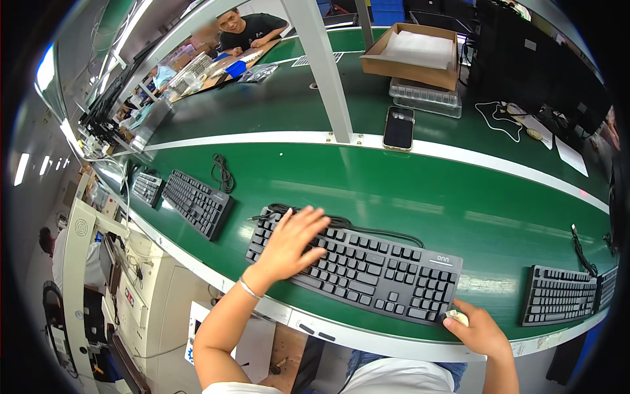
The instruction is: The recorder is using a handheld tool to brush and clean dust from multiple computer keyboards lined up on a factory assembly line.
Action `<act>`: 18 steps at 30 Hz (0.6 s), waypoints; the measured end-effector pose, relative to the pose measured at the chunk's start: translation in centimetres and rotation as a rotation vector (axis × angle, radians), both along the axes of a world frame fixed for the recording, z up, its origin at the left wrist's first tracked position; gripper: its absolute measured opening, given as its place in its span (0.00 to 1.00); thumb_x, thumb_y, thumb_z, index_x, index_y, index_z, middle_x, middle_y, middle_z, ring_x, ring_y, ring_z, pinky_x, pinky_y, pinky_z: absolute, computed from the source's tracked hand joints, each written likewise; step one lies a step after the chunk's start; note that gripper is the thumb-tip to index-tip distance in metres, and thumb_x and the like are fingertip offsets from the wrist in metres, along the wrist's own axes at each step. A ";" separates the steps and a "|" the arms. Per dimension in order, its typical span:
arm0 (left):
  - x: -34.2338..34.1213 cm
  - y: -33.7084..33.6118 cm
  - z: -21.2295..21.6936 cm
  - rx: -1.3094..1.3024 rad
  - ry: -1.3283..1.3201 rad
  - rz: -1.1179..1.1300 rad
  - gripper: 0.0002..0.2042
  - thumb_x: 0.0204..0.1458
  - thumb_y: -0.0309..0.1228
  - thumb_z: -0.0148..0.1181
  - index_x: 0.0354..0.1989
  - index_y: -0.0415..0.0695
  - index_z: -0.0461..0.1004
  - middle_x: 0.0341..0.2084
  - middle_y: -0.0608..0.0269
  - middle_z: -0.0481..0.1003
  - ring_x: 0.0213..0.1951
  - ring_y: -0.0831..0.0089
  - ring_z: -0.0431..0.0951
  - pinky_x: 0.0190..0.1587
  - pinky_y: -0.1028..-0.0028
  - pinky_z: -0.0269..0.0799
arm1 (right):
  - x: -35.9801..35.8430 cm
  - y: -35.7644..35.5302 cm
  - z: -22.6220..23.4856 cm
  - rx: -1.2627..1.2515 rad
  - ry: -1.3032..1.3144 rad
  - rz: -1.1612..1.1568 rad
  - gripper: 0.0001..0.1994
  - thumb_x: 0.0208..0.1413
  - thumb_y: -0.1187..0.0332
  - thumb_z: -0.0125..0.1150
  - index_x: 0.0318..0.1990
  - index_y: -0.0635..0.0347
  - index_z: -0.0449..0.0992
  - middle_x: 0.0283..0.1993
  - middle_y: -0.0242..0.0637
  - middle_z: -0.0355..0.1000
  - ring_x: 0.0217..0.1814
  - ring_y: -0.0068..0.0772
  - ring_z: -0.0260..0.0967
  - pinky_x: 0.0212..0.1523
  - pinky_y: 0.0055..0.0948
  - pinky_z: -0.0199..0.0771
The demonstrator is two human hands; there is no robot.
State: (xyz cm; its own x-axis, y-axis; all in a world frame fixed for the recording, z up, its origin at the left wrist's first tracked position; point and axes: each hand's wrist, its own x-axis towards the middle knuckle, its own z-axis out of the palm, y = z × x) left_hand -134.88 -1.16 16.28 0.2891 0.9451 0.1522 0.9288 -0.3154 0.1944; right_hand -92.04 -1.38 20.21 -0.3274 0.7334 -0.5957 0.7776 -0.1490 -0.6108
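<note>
A black full-size keyboard (pixel 367 272) lies at a slant on the green bench before me, its cable (pixel 387 233) bunched and trailing along the far edge. My left hand (pixel 292 243) is over the keyboard's left end with the fingers stretched out and apart, holding nothing; whether it touches the keys I cannot tell. Beside the keyboard's lower right corner is my right hand (pixel 482 331). Its thumb and fingers close round a small whitish object (pixel 457 318), mostly hidden by the hand, whose kind I cannot make out.
More keyboards lie left (pixel 197 202) and right (pixel 559 295) along the bench. A phone (pixel 399 128) rests by the white rail (pixel 459 155). Behind it stand a cardboard box (pixel 413 56) on clear plastic trays (pixel 425 97) and a grey post (pixel 321 72). Across the bench sits a person (pixel 249 33).
</note>
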 end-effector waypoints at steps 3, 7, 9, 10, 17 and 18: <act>-2.1 -1.2 0.5 0.055 0.142 0.198 0.33 0.56 0.47 0.55 0.68 0.46 0.57 0.70 0.55 0.52 0.71 0.55 0.48 0.71 0.53 0.40 | 1.1 -0.3 -0.1 0.025 0.020 0.030 0.30 0.57 0.56 0.60 0.60 0.71 0.67 0.56 0.54 0.72 0.56 0.48 0.72 0.55 0.35 0.70; -4.1 -1.6 4.0 0.500 0.102 0.561 0.42 0.56 0.51 0.55 0.73 0.43 0.42 0.73 0.47 0.36 0.73 0.45 0.32 0.71 0.49 0.28 | 1.6 -0.6 0.2 -0.015 0.106 -0.076 0.29 0.57 0.58 0.61 0.60 0.70 0.68 0.51 0.49 0.76 0.50 0.45 0.75 0.51 0.33 0.72; -2.5 -1.5 7.4 0.676 0.130 0.598 0.46 0.56 0.54 0.53 0.73 0.42 0.35 0.73 0.45 0.31 0.73 0.46 0.26 0.71 0.50 0.25 | 1.5 -0.5 0.2 -0.024 0.105 -0.082 0.28 0.57 0.59 0.60 0.60 0.69 0.68 0.49 0.48 0.76 0.47 0.43 0.74 0.49 0.33 0.72; -1.6 -1.5 9.1 0.672 0.129 0.605 0.46 0.56 0.54 0.53 0.73 0.42 0.35 0.73 0.45 0.31 0.73 0.46 0.26 0.71 0.50 0.25 | 1.6 -0.4 0.2 -0.031 0.103 -0.089 0.27 0.57 0.59 0.60 0.60 0.68 0.69 0.47 0.47 0.77 0.45 0.42 0.74 0.48 0.32 0.72; 2.9 -2.3 15.2 1.016 0.306 0.328 0.58 0.49 0.70 0.48 0.71 0.42 0.21 0.71 0.47 0.20 0.72 0.50 0.20 0.70 0.48 0.19 | 1.5 -0.4 0.2 0.014 0.102 -0.141 0.24 0.56 0.61 0.60 0.58 0.64 0.72 0.39 0.42 0.78 0.34 0.33 0.70 0.41 0.28 0.71; 3.4 -2.4 15.6 1.010 0.302 0.324 0.58 0.49 0.70 0.48 0.71 0.42 0.21 0.71 0.47 0.20 0.72 0.50 0.20 0.70 0.48 0.19 | 1.5 -0.7 0.0 0.007 0.099 -0.147 0.24 0.56 0.61 0.60 0.58 0.64 0.72 0.39 0.42 0.78 0.34 0.33 0.70 0.41 0.28 0.71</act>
